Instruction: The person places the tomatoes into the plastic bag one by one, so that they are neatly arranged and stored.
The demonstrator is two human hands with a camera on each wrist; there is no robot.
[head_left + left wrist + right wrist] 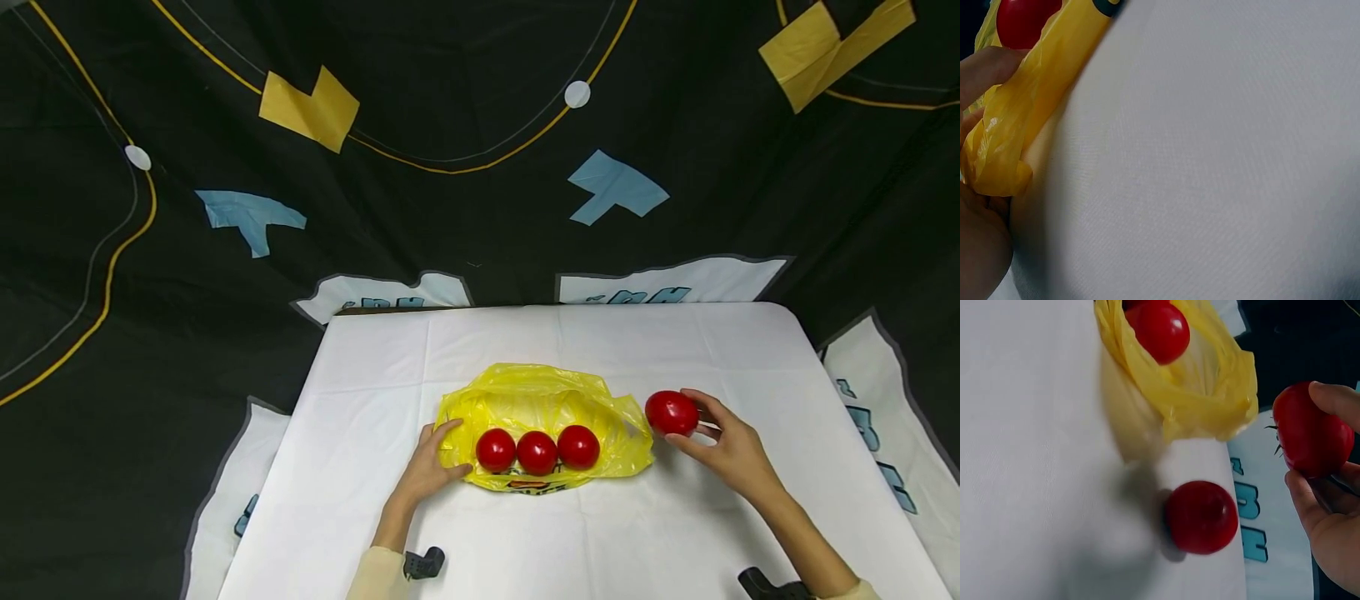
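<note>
A yellow plastic bag (pixel 540 387) lies on the white table with its mouth spread wide. Three red tomatoes (pixel 537 452) sit in a row within it. My left hand (pixel 429 467) grips the bag's left edge; in the left wrist view the thumb and fingers close round the yellow film (pixel 1004 144). Just off the bag's right end, my right hand (pixel 723 446) holds another tomato (pixel 1313 431) between thumb and fingertips, raised above the table. Its green sepals show in the right wrist view. There, one more tomato (pixel 1202 517) rests on the tabletop; the head view does not show it separately.
A white cloth covers the table (pixel 525 542). Behind and around it hangs a dark curtain (pixel 465 225) with yellow, blue and white shapes. Black wrist straps (pixel 424 563) show on both forearms.
</note>
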